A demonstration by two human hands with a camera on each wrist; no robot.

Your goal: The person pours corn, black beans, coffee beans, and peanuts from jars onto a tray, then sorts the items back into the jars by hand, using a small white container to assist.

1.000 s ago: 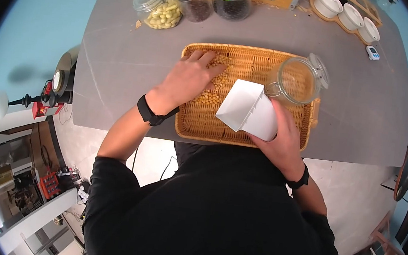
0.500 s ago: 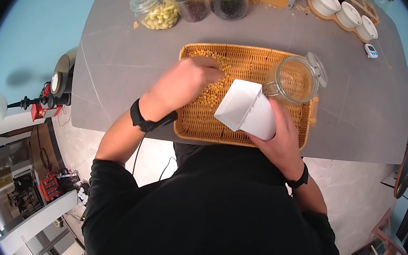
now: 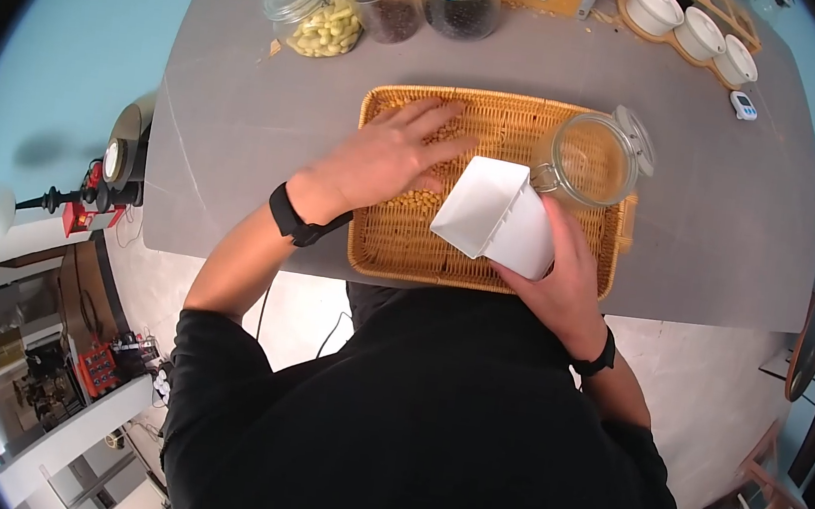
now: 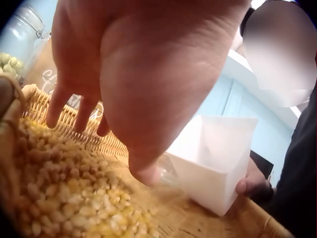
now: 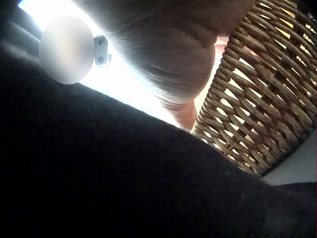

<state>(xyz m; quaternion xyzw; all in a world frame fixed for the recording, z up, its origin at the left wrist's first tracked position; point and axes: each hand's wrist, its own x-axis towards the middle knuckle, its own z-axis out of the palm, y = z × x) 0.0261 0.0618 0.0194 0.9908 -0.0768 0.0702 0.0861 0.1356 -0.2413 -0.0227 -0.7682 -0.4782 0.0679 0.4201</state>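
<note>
Yellow corn kernels (image 4: 89, 198) lie heaped at the left end of a wicker basket (image 3: 397, 258). Over them my left hand (image 3: 383, 159) spreads its fingers; in the left wrist view the fingers point down above the kernels, with nothing held. My right hand (image 3: 569, 291) grips a white square-mouthed container (image 3: 481, 208), tilted with its mouth toward the kernels. The left wrist view shows the inside of that container as bare white. An open clip-top glass jar (image 3: 594, 160) stands at the basket's right end, close beyond the right hand.
Behind the basket stand a glass jar of pale yellow pieces (image 3: 325, 29), a cup of dark contents (image 3: 392, 22) and a jar of dark contents (image 3: 461, 9). White lidded pots (image 3: 702, 35) sit on a wooden stand at the back right, with a small timer (image 3: 744, 105) before it.
My left hand bunched its fingers over the kernels half a second ago, then spread them again, now farther right. The right hand and white container have hardly moved.
</note>
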